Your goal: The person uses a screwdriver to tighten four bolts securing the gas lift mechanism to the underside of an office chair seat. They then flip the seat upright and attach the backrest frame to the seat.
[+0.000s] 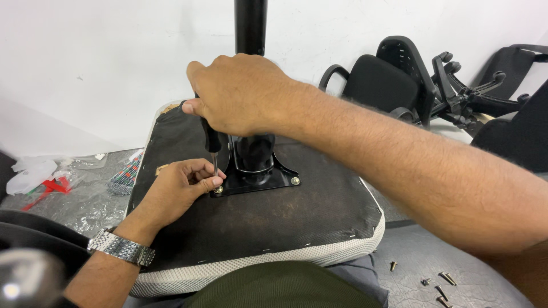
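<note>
An upturned chair seat [297,211] with a dark fabric underside and pale mesh edging lies in front of me. A black metal mounting plate [279,179] with a black column [251,23] is fixed at its middle. My right hand [240,94] grips the black handle of a screwdriver [212,148], held upright with its tip on a brass screw [218,189] at the plate's near left corner. My left hand [180,188], with a metal watch at the wrist, pinches the screwdriver shaft just above that screw. Another screw [295,181] sits in the plate's right corner.
Several loose screws [436,282] lie on the grey floor at the lower right. Black chair parts [411,80] with armrests are stacked against the white wall at the right. Crumpled plastic and red scraps [40,179] lie at the left. A black curved part [34,234] is at the lower left.
</note>
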